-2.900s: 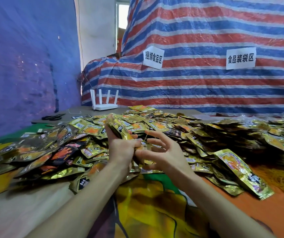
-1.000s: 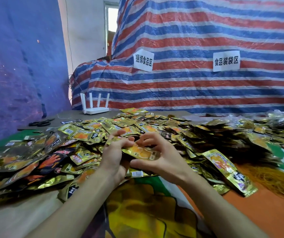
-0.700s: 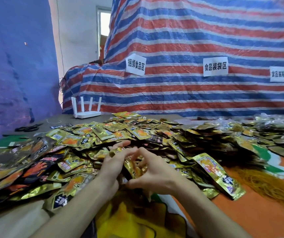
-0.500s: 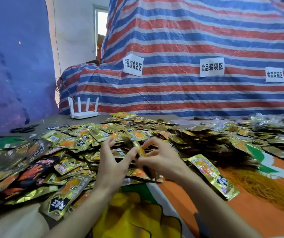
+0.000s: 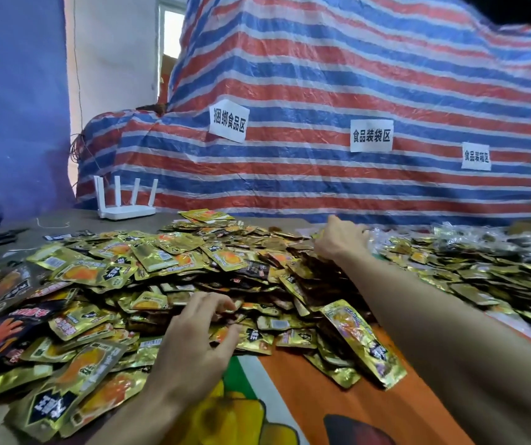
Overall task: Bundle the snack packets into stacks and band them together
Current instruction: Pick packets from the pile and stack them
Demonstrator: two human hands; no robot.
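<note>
**Soft daylight, foil glare, bent edges**

The light is even and fairly bright. It comes mostly from the opening (image 5: 174, 43) at the far left, which is blown out to plain white. The foil snack packets (image 5: 167, 252) throw small gold glints, strongest at the near left, where they also look stretched and smeared. The middle of the heap sits in brownish shadow. My left hand (image 5: 193, 342) is sharp. My right hand (image 5: 341, 239), farther off, is slightly soft. My right forearm (image 5: 482, 364) goes dark at the near right. The striped tarp (image 5: 354, 75) bows toward the edges.
</note>
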